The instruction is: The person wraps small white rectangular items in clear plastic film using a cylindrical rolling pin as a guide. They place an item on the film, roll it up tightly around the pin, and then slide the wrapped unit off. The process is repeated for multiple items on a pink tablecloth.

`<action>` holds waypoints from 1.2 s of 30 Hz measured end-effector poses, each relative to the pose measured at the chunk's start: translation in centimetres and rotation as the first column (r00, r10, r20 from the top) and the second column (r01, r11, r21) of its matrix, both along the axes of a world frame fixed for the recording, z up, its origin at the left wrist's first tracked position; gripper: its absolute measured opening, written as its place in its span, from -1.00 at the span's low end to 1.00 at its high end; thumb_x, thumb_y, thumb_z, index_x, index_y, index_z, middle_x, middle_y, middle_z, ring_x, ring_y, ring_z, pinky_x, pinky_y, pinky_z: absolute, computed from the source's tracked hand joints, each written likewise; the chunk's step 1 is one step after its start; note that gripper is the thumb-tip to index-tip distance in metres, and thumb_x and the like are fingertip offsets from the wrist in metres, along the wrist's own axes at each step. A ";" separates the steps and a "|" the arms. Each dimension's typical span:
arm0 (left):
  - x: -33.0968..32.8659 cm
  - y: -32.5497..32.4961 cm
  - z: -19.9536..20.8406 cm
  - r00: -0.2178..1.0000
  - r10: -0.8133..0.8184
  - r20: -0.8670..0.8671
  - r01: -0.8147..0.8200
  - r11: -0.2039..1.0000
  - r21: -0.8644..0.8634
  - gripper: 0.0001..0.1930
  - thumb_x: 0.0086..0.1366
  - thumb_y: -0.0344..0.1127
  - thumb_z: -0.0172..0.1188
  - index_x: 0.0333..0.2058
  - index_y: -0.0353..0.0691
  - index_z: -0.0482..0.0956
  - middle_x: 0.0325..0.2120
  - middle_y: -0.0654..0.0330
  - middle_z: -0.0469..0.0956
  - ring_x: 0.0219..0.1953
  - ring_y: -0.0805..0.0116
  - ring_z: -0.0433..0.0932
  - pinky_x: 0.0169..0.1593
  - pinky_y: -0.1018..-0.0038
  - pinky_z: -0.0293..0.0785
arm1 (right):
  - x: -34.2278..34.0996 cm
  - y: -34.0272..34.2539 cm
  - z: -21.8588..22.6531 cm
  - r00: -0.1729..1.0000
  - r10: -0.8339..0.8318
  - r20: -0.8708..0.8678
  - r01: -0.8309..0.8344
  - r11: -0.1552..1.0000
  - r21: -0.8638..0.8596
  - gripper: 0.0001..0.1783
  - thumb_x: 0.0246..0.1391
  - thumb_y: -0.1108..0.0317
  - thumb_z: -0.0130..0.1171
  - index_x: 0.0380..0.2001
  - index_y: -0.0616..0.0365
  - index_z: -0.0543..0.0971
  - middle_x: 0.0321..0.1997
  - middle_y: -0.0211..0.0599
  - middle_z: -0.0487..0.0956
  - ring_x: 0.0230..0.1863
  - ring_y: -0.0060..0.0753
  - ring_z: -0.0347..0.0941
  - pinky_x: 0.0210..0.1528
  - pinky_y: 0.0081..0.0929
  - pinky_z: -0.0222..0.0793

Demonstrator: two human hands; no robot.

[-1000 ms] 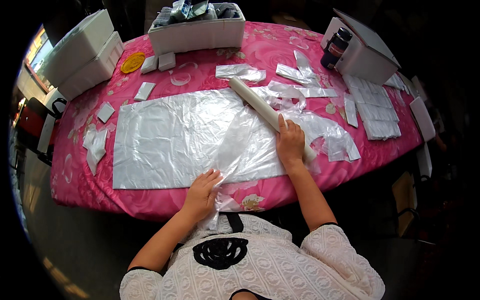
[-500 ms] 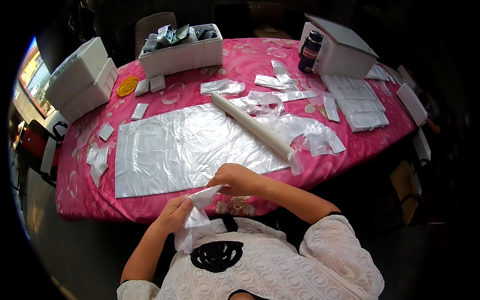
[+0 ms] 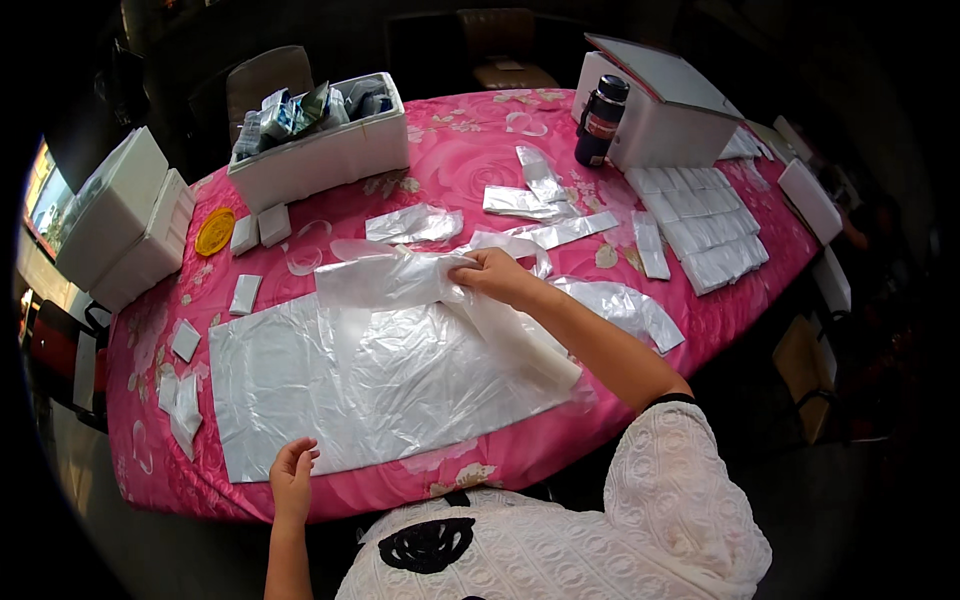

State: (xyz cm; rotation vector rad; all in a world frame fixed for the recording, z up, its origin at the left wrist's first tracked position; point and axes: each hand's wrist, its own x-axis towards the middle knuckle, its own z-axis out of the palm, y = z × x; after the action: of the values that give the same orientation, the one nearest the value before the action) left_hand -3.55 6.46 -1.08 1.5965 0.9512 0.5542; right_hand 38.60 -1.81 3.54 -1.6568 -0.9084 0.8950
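Over the far part of the table my right hand is closed on a thin translucent plastic bag, which is spread out and hangs loosely to the hand's left and below. Beneath it lies a large flat stack of clear plastic sheets. A pale roll rests across the right part of this stack, partly covered by the film and my arm. My left hand is empty by the stack's near edge, with its fingers slightly bent and apart.
Folded plastic packets lie in rows at the right, by a dark flask and a lidded white foam box. An open foam box of packages stands at the back. More foam boxes and a yellow disc are left.
My right hand has moved up and away from me, spreading the plastic bag over the sheets. My left hand has let go of it and moved left and down.
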 end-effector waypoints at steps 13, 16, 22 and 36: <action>2.5 4.5 -1.9 0.856 -0.051 -0.514 0.422 0.642 0.640 -0.56 0.00 -0.48 0.02 -0.06 -0.35 0.34 0.07 -0.10 0.23 0.09 -0.08 0.21 0.13 0.15 0.13 | 19.0 5.3 -6.9 0.429 -0.017 0.903 0.556 0.793 -0.249 -0.07 -0.26 -0.17 0.24 0.12 0.20 0.24 0.08 0.01 0.32 0.13 0.03 0.17 0.15 -0.20 0.11; 3.2 4.5 -3.3 0.835 -0.056 -0.548 0.451 0.640 0.622 -0.52 -0.03 -0.45 -0.02 -0.04 -0.36 0.31 0.08 -0.13 0.21 0.10 -0.10 0.19 0.15 0.12 0.08 | 20.6 4.4 -8.4 0.391 -0.015 0.920 0.511 0.835 -0.203 -0.25 -0.15 -0.10 0.17 0.06 0.14 0.35 0.11 -0.01 0.31 0.12 0.03 0.19 0.16 -0.22 0.10; 3.2 4.9 -3.1 0.826 -0.081 -0.558 0.459 0.671 0.582 -0.48 -0.06 -0.40 -0.04 -0.03 -0.36 0.31 0.07 -0.14 0.22 0.09 -0.10 0.19 0.14 0.10 0.08 | 27.2 5.6 -10.2 0.311 -0.122 0.943 0.514 0.856 -0.059 -0.50 -0.04 0.05 0.12 -0.06 0.10 0.46 0.10 -0.04 0.33 0.11 -0.02 0.22 0.15 -0.22 0.11; 3.2 4.7 -2.8 0.852 -0.054 -0.521 0.423 0.658 0.623 -0.46 -0.09 -0.42 -0.01 -0.01 -0.30 0.32 0.06 -0.06 0.26 0.09 -0.04 0.24 0.14 0.15 0.09 | 7.4 2.8 -2.7 0.645 -0.047 0.763 0.011 0.999 0.052 -0.48 -0.07 0.22 0.19 -0.03 0.20 0.40 0.06 -0.05 0.35 0.09 -0.06 0.24 0.11 -0.27 0.16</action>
State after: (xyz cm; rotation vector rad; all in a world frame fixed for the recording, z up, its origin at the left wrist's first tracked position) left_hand -0.34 11.16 -3.85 2.6399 0.8682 0.3645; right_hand 45.95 1.00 0.86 -2.0344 -1.4449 0.0820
